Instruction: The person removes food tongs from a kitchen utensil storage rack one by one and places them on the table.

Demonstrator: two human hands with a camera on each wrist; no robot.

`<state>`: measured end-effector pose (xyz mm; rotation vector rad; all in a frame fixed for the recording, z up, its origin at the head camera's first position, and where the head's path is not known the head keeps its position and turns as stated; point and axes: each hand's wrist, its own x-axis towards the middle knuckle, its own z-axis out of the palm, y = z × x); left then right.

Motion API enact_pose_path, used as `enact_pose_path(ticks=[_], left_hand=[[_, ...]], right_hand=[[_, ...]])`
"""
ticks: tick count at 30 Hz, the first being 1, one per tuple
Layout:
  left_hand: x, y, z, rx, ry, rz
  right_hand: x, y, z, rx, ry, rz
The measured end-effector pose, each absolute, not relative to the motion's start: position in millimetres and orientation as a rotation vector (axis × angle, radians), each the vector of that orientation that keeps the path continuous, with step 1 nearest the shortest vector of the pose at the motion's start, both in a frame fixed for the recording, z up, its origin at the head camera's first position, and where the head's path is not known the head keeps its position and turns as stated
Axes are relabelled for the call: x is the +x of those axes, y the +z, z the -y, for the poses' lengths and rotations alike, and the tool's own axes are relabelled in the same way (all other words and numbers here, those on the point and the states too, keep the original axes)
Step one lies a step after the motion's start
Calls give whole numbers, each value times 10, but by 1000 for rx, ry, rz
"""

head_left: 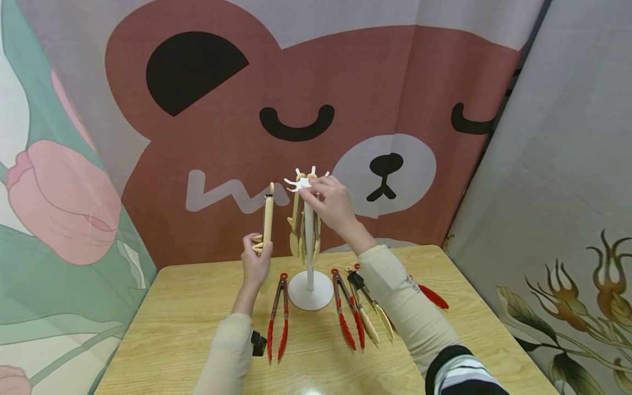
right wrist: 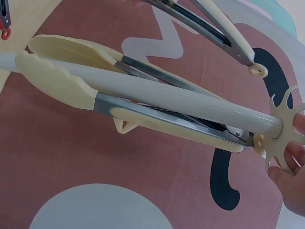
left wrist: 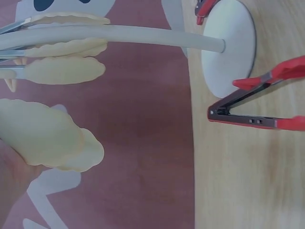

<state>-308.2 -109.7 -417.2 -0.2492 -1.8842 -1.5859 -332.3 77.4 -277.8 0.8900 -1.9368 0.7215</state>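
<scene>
We take the step in hand to be hanging tongs on the white stand [head_left: 310,247], with one pair ready in the left hand [head_left: 255,267]. That hand's fingers curl round the lower part of the held tongs [head_left: 268,216], which stand nearly upright, loop [head_left: 272,188] at the top, just left of the stand and apart from it. The right hand [head_left: 332,206] is up at the hook ring [head_left: 302,184], thumb and fingers pinching its edge, by what the right wrist view shows. Below the ring, cream hanging tongs [right wrist: 57,83] dangle close about the pole, scalloped ends down. On the counter [head_left: 197,307], red tongs lie on either side of the round base [head_left: 318,299], with lying cream tongs [head_left: 367,323] farther right.

As we judge it, the next move calls for steadying the ring while the held tongs come across, then lining the loop up with a bare hook on the near left. We'd watch that a sideways push doesn't tip the stand or knock the hanging pairs.
</scene>
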Motion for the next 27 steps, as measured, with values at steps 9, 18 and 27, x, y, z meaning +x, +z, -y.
enact_pose_path(ticks=[9, 18, 27], left_hand=[[-3168, -4435, 1154, -165, -1603, 1875], [-2885, -4308, 1101, -131, -1613, 1865], [-2836, -4453, 1142, -26, -1633, 1927]], right_hand=[[-3312, -2768, -768, 887, 733, 1934], [-3311, -2774, -768, 879, 738, 1954], [-3322, -2777, -764, 883, 739, 1945]])
